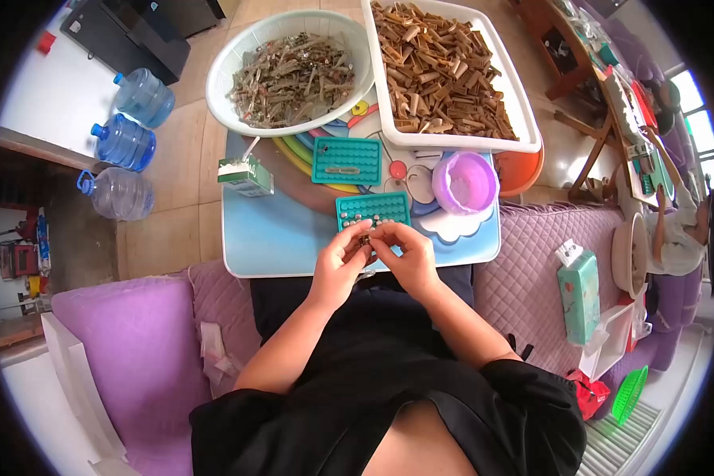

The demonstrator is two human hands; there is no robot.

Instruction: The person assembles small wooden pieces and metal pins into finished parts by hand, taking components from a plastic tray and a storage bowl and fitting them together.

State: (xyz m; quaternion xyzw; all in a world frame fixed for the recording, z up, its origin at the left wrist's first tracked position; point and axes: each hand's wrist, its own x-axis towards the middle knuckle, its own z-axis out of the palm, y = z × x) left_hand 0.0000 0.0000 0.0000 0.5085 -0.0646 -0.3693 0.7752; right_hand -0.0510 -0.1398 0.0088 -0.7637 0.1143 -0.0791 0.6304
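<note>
Both hands meet over the near edge of a low table. My left hand and my right hand pinch a small dark brownish piece between their fingertips; its kind is too small to make out. Just beyond my fingers lies a teal tray with rows of round hollows, some holding small pale beads or studs. Farther off sits a second teal tray with a slim clip-like piece lying across it. A purple bowl stands to the right of the trays.
At the table's far side are a round white basin of clip-like pieces and a white tub of brown slats. A green-and-white carton stands left. Blue water jugs line the floor. Another person sits far right.
</note>
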